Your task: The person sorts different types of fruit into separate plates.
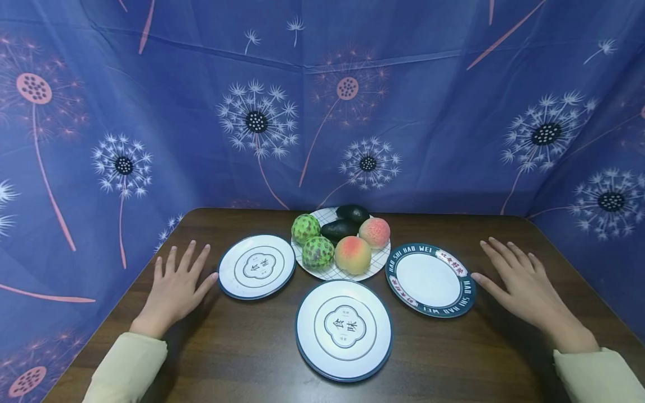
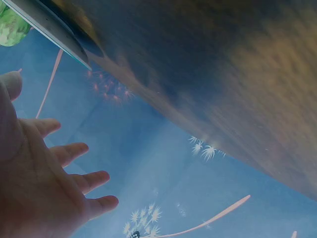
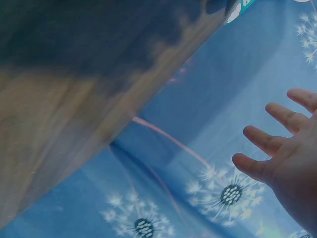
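My left hand [image 1: 175, 288] is held with fingers spread at the left side of the table, its thumb tip right by the rim of a white plate [image 1: 234, 274] with a blue edge. On the other side, my right hand [image 1: 521, 285] has its fingers extended, the thumb tip close to a plate with a dark green lettered rim [image 1: 466, 294]. Neither hand holds anything. Between them at the back, a white grid-patterned plate [image 1: 336, 273] bears two green scaly fruits [image 1: 318, 252], two peaches [image 1: 353, 255] and two dark avocados [image 1: 340, 230].
Nearest to me in the middle lies another white plate with a blue edge [image 1: 322, 350], apparently stacked. Everything stands on a dark wooden table [image 1: 242, 347]. A blue cloth with dandelion prints [image 1: 418, 95] hangs behind and around the table's sides.
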`<state>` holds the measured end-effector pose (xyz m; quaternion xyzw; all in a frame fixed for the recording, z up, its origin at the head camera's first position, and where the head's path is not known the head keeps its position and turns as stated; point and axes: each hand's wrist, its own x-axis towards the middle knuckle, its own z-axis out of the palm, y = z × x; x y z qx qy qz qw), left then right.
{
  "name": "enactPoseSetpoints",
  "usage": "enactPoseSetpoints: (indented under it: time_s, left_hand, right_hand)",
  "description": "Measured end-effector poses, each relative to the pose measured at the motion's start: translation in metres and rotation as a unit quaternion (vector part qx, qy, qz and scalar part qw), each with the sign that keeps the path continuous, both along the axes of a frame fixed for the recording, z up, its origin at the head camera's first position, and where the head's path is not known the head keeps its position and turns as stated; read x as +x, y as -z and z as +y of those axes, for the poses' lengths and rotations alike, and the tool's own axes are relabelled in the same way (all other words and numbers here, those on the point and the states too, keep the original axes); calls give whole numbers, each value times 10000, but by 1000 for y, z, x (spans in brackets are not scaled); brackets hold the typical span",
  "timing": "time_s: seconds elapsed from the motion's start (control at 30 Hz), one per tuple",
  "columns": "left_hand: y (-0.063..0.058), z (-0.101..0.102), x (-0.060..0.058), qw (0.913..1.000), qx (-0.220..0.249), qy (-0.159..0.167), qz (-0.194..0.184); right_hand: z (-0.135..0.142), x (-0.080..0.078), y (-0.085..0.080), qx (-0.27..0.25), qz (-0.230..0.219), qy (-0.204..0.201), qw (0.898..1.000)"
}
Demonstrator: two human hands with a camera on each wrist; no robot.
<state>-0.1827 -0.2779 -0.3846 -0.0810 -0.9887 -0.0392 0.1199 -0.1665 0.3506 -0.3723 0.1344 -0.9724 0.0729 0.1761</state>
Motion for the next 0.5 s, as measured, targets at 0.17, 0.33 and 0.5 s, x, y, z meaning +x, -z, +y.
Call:
enactPoseSetpoints:
  time_s: [0.17,0.33,0.5]
  left_hand:
    - [-3,5,-4,9999,-10,41,-119]
    - [-3,9,-9,9998,-89,48,-177]
    - [-2,13,-13,9998,-145,148,-84]
  right_hand:
    - [-13,-8,-6,78,79,-169,9998]
    - [-29,-17,-11,171,85,-312,9993]
    - [-46,-27,-15,219,231,-634,9975]
